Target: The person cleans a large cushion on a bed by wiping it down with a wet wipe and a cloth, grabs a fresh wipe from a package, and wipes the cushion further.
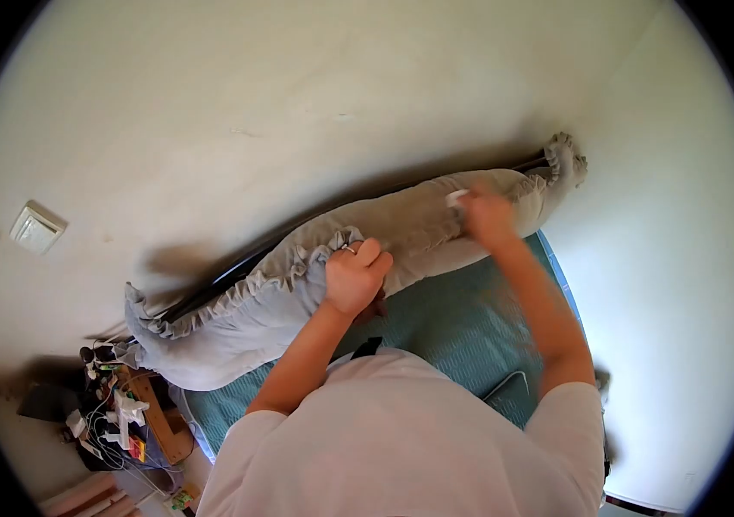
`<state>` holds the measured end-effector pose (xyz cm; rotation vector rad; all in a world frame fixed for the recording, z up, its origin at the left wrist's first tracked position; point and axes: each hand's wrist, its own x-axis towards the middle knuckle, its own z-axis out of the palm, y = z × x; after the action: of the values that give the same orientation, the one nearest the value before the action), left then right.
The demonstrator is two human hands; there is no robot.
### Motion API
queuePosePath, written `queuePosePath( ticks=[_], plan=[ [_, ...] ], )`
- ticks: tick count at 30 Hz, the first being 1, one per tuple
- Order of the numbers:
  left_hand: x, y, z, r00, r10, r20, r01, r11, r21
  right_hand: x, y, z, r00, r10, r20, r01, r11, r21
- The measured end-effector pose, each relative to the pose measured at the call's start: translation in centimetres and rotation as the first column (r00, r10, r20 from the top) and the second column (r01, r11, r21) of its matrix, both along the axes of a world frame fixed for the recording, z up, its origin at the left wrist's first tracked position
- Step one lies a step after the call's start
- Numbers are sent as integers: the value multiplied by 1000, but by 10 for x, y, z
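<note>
A long grey cushion cover with ruffled edges [255, 332] stretches over what looks like a headboard, along the wall. My left hand [354, 277] is closed on the gathered fabric near its middle, a ring on one finger. Further right, my right hand [488, 220] is blurred by motion over the cover's upper part. A small white item [457, 199] shows at its fingertips; its kind is too smeared to make out. The fabric around it looks browner than the left part.
A bed with a teal ribbed mat [436, 323] lies below the cover. A thin dark object with a pale edge [505, 388] rests on it. Cables and small items crowd a wooden stand [160, 422] at lower left. A switch [38, 227] is on the wall.
</note>
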<state>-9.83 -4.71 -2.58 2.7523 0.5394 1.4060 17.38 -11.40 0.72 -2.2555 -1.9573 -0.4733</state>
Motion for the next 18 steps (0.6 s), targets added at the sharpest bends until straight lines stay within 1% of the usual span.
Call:
queuePosePath(
  ticks=[1,2,4,6,8,9,10,11,13,14,16,18],
  plan=[
    [0,2,0,1000,13,10,-13,1000,-4,28,-1,-4,997,-70,20,69,997,34],
    [1,2,-1,1000,9,15,-9,1000,-4,26,-2,4,997,-73,25,72,997,34],
    [6,2,-2,999,43,1,-43,998,38,9,1,39,989,-90,-114,114,967,227],
    [8,3,-1,999,45,19,-45,998,38,-56,12,44,976,151,-158,-97,947,307],
    [6,6,-3,999,46,19,-47,998,41,-117,8,19,942,226,-249,-211,974,87],
    [4,8,-5,999,34,9,-34,999,5,-103,8,4,940,220,-259,-204,975,89],
    [1,9,-6,1000,22,2,-22,999,-39,-77,7,-17,971,133,-197,-112,987,114],
    [3,10,-6,1000,26,5,-26,999,-43,-47,8,-28,991,52,-125,-33,989,146],
    [3,10,-5,999,-7,51,9,999,-42,9,4,-27,980,26,-200,31,960,277],
    [2,9,-4,999,-9,53,12,999,-40,3,2,-17,980,24,-198,32,960,279],
    [6,7,-1,997,26,78,-22,998,-54,-26,0,18,971,54,-232,57,892,448],
    [8,6,0,995,47,86,-41,997,-70,-88,5,15,956,262,-132,-165,851,498]
  ],
)
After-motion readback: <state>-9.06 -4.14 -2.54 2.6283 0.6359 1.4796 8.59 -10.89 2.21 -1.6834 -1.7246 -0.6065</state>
